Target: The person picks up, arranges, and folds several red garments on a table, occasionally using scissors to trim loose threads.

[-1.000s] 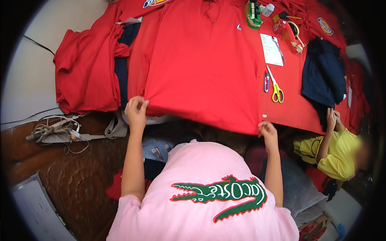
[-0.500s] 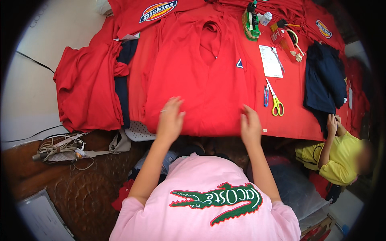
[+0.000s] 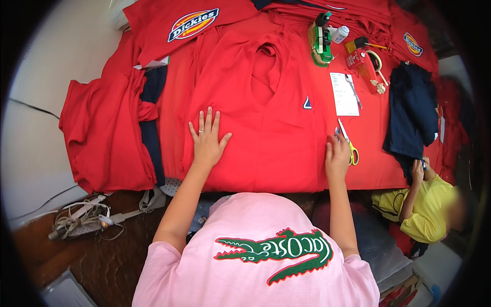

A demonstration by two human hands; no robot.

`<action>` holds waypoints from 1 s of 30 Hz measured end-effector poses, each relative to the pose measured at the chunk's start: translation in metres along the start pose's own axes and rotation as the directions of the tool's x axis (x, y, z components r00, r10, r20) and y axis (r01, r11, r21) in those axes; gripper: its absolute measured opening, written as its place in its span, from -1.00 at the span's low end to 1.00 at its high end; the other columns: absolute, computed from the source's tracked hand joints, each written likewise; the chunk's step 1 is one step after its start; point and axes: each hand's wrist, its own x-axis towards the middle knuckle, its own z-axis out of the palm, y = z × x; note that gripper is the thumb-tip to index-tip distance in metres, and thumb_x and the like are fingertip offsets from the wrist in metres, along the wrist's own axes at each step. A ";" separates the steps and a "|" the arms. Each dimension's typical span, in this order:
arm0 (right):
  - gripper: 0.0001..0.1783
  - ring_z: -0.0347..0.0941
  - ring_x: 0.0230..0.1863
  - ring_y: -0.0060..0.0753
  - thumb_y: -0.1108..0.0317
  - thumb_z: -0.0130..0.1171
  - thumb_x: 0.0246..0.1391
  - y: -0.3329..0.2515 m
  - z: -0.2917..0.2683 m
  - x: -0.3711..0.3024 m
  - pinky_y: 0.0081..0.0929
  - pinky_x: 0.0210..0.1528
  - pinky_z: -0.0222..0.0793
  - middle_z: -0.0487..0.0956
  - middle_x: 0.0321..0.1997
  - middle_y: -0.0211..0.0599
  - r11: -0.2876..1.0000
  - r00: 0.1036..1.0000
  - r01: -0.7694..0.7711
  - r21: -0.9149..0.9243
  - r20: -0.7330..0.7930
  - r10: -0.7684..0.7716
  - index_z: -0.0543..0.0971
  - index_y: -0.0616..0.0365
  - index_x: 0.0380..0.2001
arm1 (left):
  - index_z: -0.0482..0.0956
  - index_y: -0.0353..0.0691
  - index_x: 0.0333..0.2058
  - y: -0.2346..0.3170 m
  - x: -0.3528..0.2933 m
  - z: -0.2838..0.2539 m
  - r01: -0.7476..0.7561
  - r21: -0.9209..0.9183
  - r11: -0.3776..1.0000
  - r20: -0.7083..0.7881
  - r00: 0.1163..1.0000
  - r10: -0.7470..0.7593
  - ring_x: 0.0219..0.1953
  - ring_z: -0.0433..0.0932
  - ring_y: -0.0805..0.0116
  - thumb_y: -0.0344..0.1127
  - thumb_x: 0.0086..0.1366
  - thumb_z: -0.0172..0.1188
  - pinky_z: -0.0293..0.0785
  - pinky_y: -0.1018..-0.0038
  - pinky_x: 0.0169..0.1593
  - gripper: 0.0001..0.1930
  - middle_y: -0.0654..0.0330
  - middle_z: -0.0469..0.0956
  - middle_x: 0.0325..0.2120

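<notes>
A red V-neck garment [image 3: 255, 148] lies flat in front of me, with a small blue-and-white triangular patch on its chest. My left hand [image 3: 208, 143] rests open on its left side, fingers spread, a ring on one of them. At the garment's right edge, my right hand [image 3: 336, 156] has its fingers curled over small blue thread snips [image 3: 337, 131], most of which they hide. Yellow-handled scissors [image 3: 353, 154] lie just right of that hand, blades pointing away from me.
Folded red garments [image 3: 105, 133] are stacked at the left. Beyond the scissors are a paper slip [image 3: 343, 94], a green tape dispenser [image 3: 320, 43] and a white bottle [image 3: 340, 34]. Dark navy cloth [image 3: 411, 112] lies at the right, held by a person in yellow [image 3: 427, 210]. Cables [image 3: 87, 220] lie at lower left.
My left hand has moved up onto the garment and flattened. My right hand has shifted from the garment's edge rightward to the snips. The whole view has tilted slightly.
</notes>
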 end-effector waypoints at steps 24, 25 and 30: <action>-0.57 0.47 -0.32 -0.55 0.64 0.38 0.11 0.026 0.015 0.052 -0.54 -0.17 0.51 0.57 -0.30 -0.39 0.863 0.898 -0.438 0.250 0.082 0.432 0.65 0.25 0.08 | 0.60 -0.13 -0.18 0.030 0.113 -0.035 0.275 -0.915 0.296 0.366 0.875 0.318 0.34 0.43 0.28 -0.39 0.38 0.39 0.28 0.30 0.42 -0.87 0.33 0.64 -0.02; -0.56 0.48 -0.32 -0.56 0.65 0.38 0.11 0.029 0.017 0.051 -0.55 -0.16 0.51 0.58 -0.30 -0.38 0.837 0.882 -0.470 0.282 0.111 0.458 0.65 0.26 0.09 | 0.60 -0.14 -0.18 0.032 0.110 -0.037 0.289 -0.917 0.275 0.367 0.881 0.299 0.28 0.47 0.33 -0.40 0.39 0.38 0.33 0.35 0.38 -0.88 0.35 0.64 -0.06; -0.68 0.55 -0.27 -0.53 0.54 0.33 0.24 0.027 0.022 0.045 -0.50 -0.16 0.52 0.62 -0.25 -0.33 0.802 0.864 -0.503 0.320 0.198 0.463 0.65 0.34 0.06 | 0.66 -0.19 -0.12 0.037 0.102 -0.051 0.383 -0.920 0.081 0.391 0.883 0.262 0.05 0.54 0.51 -0.42 0.40 0.37 0.47 0.51 0.21 -0.87 0.36 0.65 -0.14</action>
